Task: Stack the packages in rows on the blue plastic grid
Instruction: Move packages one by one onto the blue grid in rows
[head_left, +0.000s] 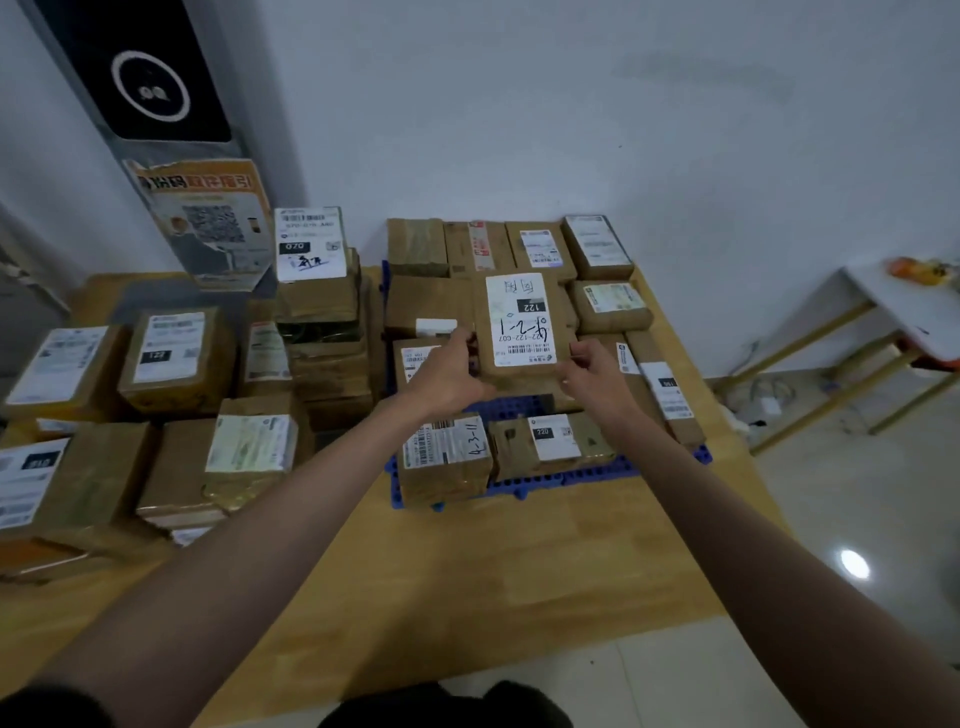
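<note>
A brown package with a white label marked 122 (522, 325) sits raised in the middle of the blue plastic grid (571, 475). My left hand (449, 371) grips its near left edge and my right hand (597, 376) grips its near right corner. Around it, several brown packages lie in rows on the grid: a back row (472, 247), one at the right (610, 306), and two at the front (447, 457) (553, 441). A strip of bare grid shows just under my hands.
Several loose packages are heaped on the wooden table (467, 561) to the left, with a tall stack (319, 312) beside the grid. A grey kiosk with an orange poster (202, 218) leans at the back left. A white side table (904, 306) stands at the right.
</note>
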